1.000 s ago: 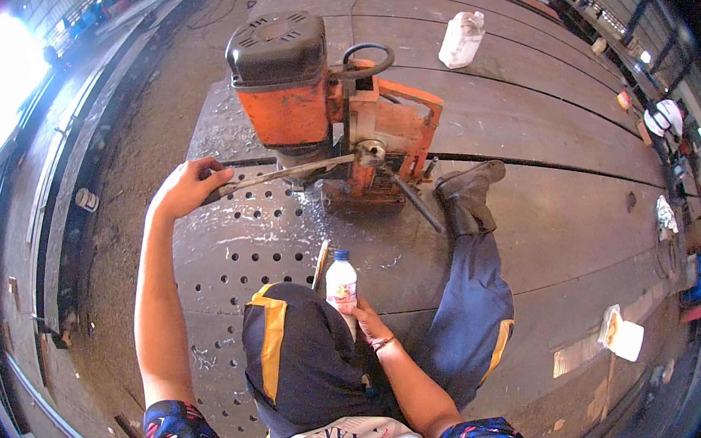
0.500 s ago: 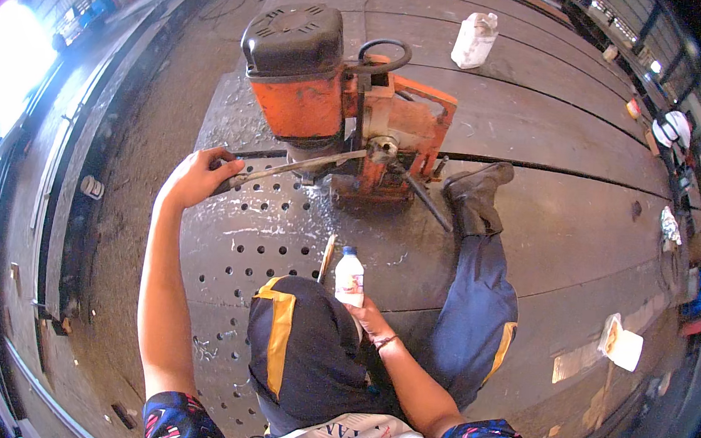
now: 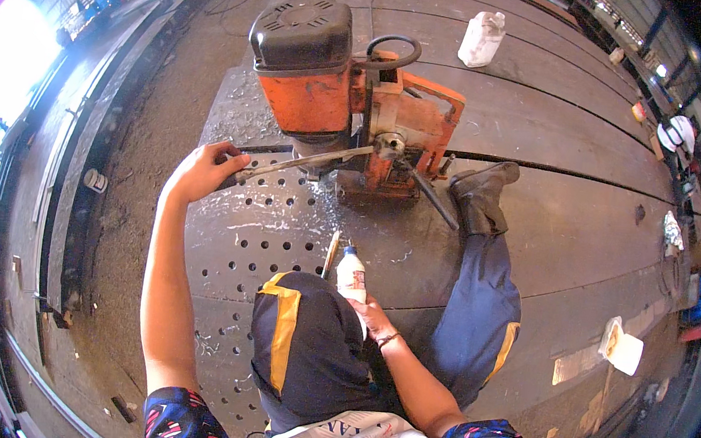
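An orange magnetic drill (image 3: 393,114) with a black motor cover (image 3: 304,33) stands on the dark steel plate (image 3: 566,230). From its hub, a feed lever (image 3: 310,161) reaches out to the left. My left hand (image 3: 204,173) is closed around the lever's outer end, arm stretched forward. My right hand (image 3: 373,317), between my knees, grips a small white plastic bottle (image 3: 352,279) with a blue cap, held nearly upright. The bottle's lower part is hidden by my fingers. Beside the bottle, a thin brush-like stick (image 3: 331,255) points up past my left knee.
Rows of drilled holes (image 3: 261,267) and curly metal shavings cover the plate's left part. A second lever arm (image 3: 432,197) juts toward my boot (image 3: 482,193). Farther off stand a whitish jug (image 3: 481,40) and, at right, an open white container (image 3: 624,350). A cable loops above the drill.
The view has shifted slightly, moving the drill a little right in the picture. The bottle in my right hand leans a bit more to the left. My left hand stays on the lever.
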The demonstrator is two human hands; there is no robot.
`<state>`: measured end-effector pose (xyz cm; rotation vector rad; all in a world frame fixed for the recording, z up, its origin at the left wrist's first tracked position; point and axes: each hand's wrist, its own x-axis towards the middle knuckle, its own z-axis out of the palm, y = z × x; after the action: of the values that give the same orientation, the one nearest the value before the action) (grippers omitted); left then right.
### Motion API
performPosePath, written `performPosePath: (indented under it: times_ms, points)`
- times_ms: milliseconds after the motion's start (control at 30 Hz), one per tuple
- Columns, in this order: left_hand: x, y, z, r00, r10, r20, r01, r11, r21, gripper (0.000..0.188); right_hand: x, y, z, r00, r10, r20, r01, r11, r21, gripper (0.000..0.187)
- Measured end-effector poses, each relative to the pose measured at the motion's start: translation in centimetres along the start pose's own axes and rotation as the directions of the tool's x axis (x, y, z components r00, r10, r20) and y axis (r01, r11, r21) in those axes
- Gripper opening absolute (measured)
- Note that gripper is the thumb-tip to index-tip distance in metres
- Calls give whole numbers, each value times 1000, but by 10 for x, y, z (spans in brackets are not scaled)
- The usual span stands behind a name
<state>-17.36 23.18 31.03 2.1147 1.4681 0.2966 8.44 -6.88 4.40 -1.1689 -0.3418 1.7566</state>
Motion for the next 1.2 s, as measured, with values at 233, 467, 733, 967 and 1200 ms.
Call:
performPosePath:
  times_ms: [233,467,733,967,1200]
  points:
    - [1,-3,2,999,52,-9,-52,998,-19,52,7,9,-8,999,17,35,-17,1000,4,42]
    - [-2,1,1,1000,-13,17,13,1000,-20,56,14,16,-10,999,21,25,-22,999,24,41]
    - [-3,2,3,999,32,-38,-31,999,16,56,7,10,-9,995,93,-22,-93,995,-22,32]
    - [0,-4,7,997,25,-69,-23,999,28,54,20,29,-24,992,113,-47,-117,990,-74,33]
    - [-2,-2,5,1000,-2,-11,1,1000,-29,54,16,21,-15,989,135,-51,-142,974,-174,38]
